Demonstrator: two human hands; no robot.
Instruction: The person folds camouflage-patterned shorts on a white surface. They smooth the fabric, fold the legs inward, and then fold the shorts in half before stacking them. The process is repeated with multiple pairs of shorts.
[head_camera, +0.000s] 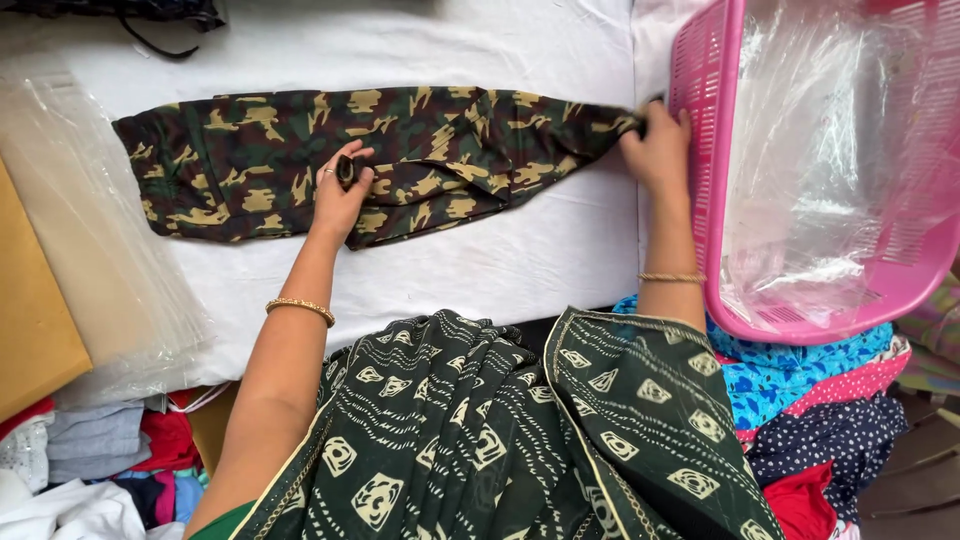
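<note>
At the bottom of the frame we see first our dark green printed garment (500, 430) with pale diamond shapes, which covers the lap. To the lower left lies a heap of mixed clothes (90, 470) in red, grey, blue and white, and to the lower right a pile of folded fabrics (820, 400) in blue floral, pink dotted and dark dotted patterns.

Higher, in the middle of the frame, both our arms reach forward, each with a gold bangle at the wrist. The left hand (338, 195) rests flat on the camouflage trousers (300, 160), near their centre, and its fingers pinch a small dark fold or loop of the cloth; a ring shows on one finger. The right hand (660, 145) is well apart from the left, at the right end of the trousers, where its fingers are closed on the edge of the cloth. The trousers lie flat and lengthwise across the white worktop (480, 270), from the upper left to the upper right of centre.

At the right side a pink plastic basket (700, 120) with clear plastic bags inside stands tilted, just beside the right hand. At the left side lies a stack of clear plastic bags (80, 230), and beside it a brown cardboard sheet (30, 310). At the far upper left there is a dark cloth with a cord (150, 15).
</note>
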